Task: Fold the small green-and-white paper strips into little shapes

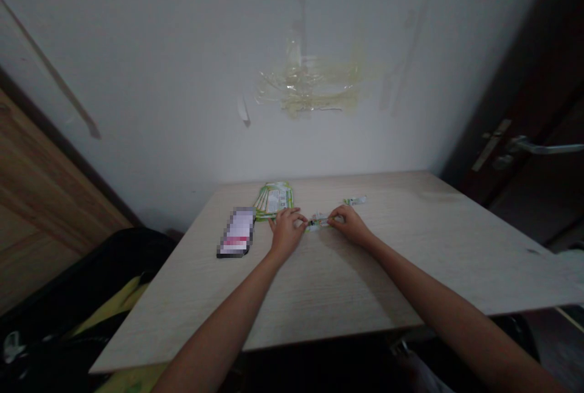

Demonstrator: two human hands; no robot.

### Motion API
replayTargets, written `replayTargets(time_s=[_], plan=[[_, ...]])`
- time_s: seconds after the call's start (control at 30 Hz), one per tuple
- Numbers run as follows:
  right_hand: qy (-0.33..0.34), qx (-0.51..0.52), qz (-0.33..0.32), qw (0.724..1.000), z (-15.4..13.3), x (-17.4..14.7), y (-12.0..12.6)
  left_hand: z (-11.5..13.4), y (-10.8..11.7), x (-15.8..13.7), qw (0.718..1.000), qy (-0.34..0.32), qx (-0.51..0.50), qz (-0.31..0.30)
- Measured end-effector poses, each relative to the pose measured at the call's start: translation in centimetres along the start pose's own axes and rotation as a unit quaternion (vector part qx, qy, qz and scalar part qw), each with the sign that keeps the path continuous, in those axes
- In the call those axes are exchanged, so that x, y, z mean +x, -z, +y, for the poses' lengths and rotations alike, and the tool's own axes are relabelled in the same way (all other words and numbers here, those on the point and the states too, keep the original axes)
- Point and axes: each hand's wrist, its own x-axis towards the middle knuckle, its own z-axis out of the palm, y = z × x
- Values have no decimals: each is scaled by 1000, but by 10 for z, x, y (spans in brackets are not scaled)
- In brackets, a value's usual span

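Note:
A small green and white printed packet (318, 222) lies between my hands near the middle of the table. My left hand (288, 226) pinches its left end between thumb and fingertip, the other fingers stretched toward the larger bag. At the right end, my right hand (349, 222) has thumb and fingers closed on the packet's edge. A larger green and white printed bag (274, 199) lies flat just beyond my left hand, which partly covers it. Past my right hand rests a second small packet (355, 201) of similar look.
A phone (237, 232) with a blurred-out screen lies left of my left hand. The pale wooden table (319, 302) meets a wall with old tape (314, 89) on it. Dark bags (123, 271) sit left of the table; a door handle (542, 146) is at right.

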Motion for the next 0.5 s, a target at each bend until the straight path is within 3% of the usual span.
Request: replayTargets(time_s=[0.27, 0.5], plan=[[56, -11, 77, 995, -9, 0, 14, 3, 5, 0, 999, 25, 19, 8], [99, -50, 5, 994, -3, -1, 14, 2, 6, -1, 999, 21, 33, 7]])
